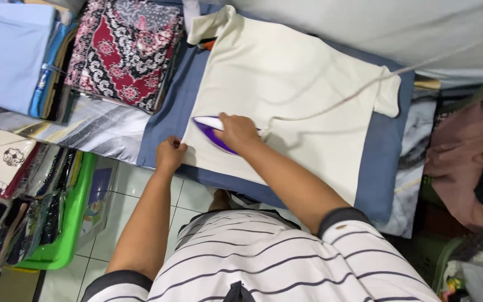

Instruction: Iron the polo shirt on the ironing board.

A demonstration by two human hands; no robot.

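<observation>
Right hand: the right hand (237,132) is wrapped over the handle of the iron (214,134), fingers curled shut around it.
Iron: white and purple, sole flat on the cream cloth (292,95), nose pointing away from the grip toward the cloth's left edge.
Cord: a pale cord (364,86) runs from behind the right hand, across the cloth, and off toward the far right corner.
Left hand: the left hand (171,154) lies just beside the iron's nose, fingers closed, pinching the near left edge of the cloth.
Surface: the cloth lies spread on a blue pad (384,162), which shows past both grips on the left, near and right sides.
Left of the grips: a red patterned fabric (124,50) and a light blue folded stack (9,53) lie beyond the pad; a green basket (71,218) of wrapped goods stands on the white tiled floor (141,184).
Right of the grips: a heap of mixed clothes (465,168).
</observation>
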